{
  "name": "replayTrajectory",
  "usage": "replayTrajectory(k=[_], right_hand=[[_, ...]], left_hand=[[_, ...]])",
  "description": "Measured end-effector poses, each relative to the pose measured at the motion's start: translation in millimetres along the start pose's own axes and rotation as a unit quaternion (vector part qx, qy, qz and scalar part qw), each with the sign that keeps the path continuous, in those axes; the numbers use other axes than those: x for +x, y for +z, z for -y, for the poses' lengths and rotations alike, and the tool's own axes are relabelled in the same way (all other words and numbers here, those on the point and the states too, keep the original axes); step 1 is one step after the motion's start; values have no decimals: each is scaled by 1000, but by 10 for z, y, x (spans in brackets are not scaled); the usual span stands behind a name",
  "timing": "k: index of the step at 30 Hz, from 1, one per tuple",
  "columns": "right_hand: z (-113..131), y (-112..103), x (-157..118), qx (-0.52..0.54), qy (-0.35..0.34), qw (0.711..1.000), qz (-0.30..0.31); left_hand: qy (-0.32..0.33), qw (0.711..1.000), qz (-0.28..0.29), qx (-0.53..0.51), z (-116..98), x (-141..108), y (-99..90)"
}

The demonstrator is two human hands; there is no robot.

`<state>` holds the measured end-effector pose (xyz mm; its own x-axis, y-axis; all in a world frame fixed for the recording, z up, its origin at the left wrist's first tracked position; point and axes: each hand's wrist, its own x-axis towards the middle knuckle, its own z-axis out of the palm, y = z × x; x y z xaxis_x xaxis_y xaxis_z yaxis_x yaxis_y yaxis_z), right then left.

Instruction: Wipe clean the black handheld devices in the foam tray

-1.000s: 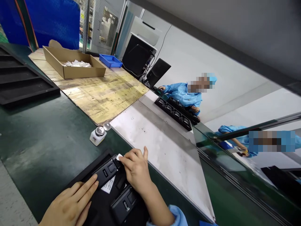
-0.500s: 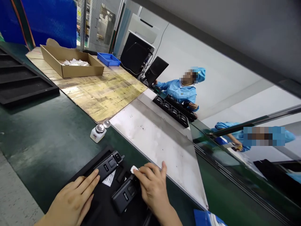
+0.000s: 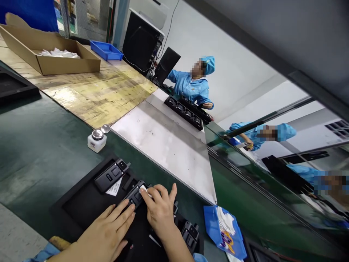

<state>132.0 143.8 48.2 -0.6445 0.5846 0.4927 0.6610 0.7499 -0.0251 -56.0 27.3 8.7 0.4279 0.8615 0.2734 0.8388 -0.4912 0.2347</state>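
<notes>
The black oblong plastic device (image 3: pixel 136 193) lies at lower centre of the frame, long axis rising rightward. The left hand (image 3: pixel 107 227) rests extended fingers across its lower end, clasping nothing; the right hand (image 3: pixel 160 208) pinches a small white pad (image 3: pixel 143 188) at its upper end.

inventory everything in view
devices: at least four, black, lower centre
near tray: one, black, under devices
pad: one, white, on a device
bottle: one, white, beyond near tray
cardboard box: one, brown, upper left
bin: one, blue, beside cardboard box
packet: one, blue, lower right
board: one, white, centre
patterned sheet: one, yellowish, under cardboard box
monitor: one, black, upper centre
computer case: one, black, beside monitor
people: three, blue-clad, back and right
left hand: one, bare, on a device
right hand: one, bare, on pad
</notes>
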Motion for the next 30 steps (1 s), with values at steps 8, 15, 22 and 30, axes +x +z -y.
replayTrajectory(k=[8, 15, 22, 30], right_hand=[[-70, 46, 78, -37, -12, 999, 9], [84, 73, 76, -64, 87, 994, 27], [248, 25, 35, -78, 163, 983, 29], [366, 4, -153, -83, 184, 979, 15]], left_hand=[[-14, 1000, 26, 7, 5, -58, 86], [-20, 999, 36, -10, 2, -38, 79], [-11, 999, 46, 11, -6, 38, -82], [4, 999, 27, 23, -9, 67, -147]])
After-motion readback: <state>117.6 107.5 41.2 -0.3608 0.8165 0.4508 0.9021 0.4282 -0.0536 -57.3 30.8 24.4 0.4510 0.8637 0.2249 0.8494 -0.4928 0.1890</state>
